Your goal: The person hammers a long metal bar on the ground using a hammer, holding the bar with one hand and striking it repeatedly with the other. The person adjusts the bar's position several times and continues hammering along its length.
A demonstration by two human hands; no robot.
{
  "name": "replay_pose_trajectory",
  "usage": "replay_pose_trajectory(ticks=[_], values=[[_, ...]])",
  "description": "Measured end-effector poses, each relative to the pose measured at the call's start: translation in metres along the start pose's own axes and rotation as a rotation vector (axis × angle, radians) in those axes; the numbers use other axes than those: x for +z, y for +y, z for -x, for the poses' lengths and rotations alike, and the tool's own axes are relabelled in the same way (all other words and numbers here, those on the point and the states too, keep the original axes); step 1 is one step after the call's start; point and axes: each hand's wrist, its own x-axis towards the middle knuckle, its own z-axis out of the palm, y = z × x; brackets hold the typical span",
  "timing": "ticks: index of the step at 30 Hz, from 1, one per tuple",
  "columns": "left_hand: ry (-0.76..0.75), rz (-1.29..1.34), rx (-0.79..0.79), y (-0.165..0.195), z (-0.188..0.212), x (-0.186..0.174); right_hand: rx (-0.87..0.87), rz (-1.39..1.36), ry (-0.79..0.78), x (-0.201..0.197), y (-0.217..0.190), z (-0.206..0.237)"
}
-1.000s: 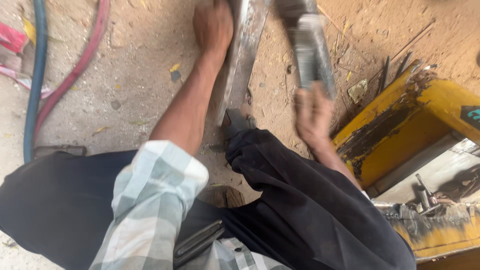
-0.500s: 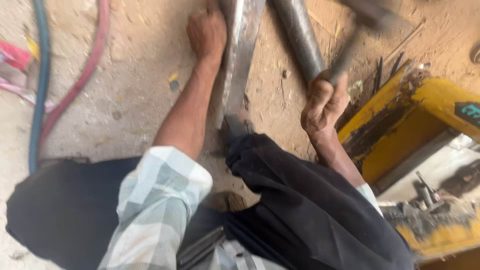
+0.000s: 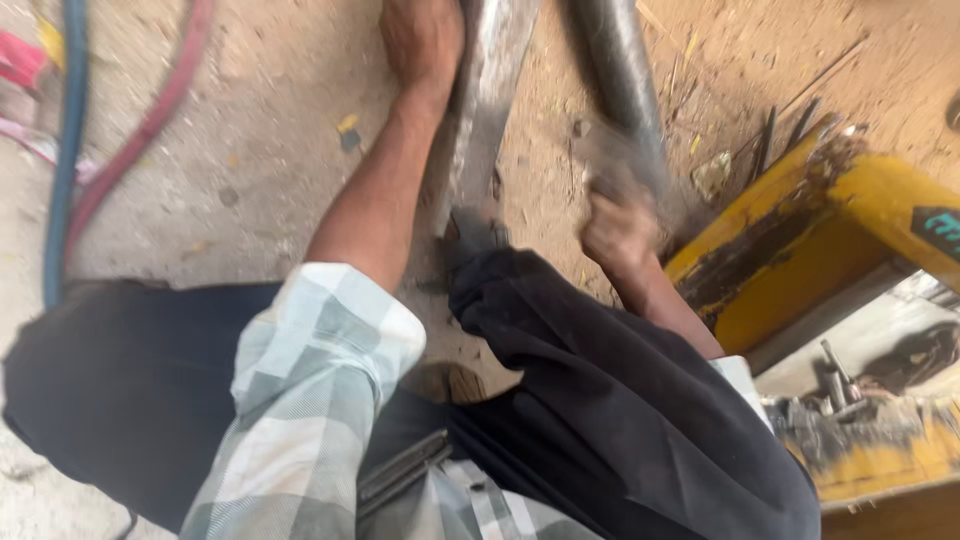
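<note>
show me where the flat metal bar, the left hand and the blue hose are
flat metal bar (image 3: 487,95): head view, middle of its shiny face.
left hand (image 3: 420,38): head view, back of the hand.
blue hose (image 3: 64,160): head view, midway along it.

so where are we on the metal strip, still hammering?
In hand: left hand presses the flat metal strip on the sandy ground; right hand grips a motion-blurred tool, likely a hammer handle, its head not visible. Done: can't tell, the strip shows no clear mark or bend. Left: unclear; the dark pipe beside the strip lies untouched.
</note>
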Motion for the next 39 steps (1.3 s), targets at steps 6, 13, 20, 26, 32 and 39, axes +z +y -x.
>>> replay_pose_trajectory(ticks=[6,13,20,26,32,39], values=[[0.070,0.001,-0.077,0.005,-0.001,0.005,0.057,0.044,0.219,0.015,0.033,0.008],[-0.036,0.046,-0.166,0.007,0.000,-0.004,0.149,0.220,-0.206,0.021,0.036,0.013],[0.178,-0.066,0.003,0.014,-0.004,-0.003,0.036,0.203,-0.005,0.021,-0.011,-0.001],[0.014,0.079,0.003,0.005,0.002,-0.008,0.227,0.254,-0.307,0.021,-0.017,-0.010],[-0.353,0.285,-0.145,0.001,0.031,-0.035,0.295,0.195,-0.313,0.039,-0.013,0.000],[-0.125,0.178,-0.111,-0.013,0.018,-0.002,-0.155,-0.373,-0.060,-0.014,-0.032,-0.027]])
